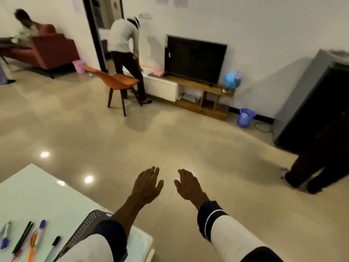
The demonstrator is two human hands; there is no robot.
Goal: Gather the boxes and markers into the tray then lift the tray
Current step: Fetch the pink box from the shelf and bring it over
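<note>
My left hand (147,184) and my right hand (187,186) are stretched out side by side above the floor, palms down, fingers apart, holding nothing. Under my left forearm a grey perforated tray (86,225) rests on the white table (37,193); my sleeve hides most of it. Several markers (32,237) lie loose on the table at the bottom left, to the left of the tray, among them purple-capped, green, orange and black-capped ones. No boxes are in view.
The table's far corner ends near my left arm; beyond it lies glossy beige floor. An orange chair (117,82), a TV stand (198,95) with a television, a blue bin (245,118) and a dark cabinet (321,103) stand further off. One person bends by the stand; another's legs (309,173) stand at right.
</note>
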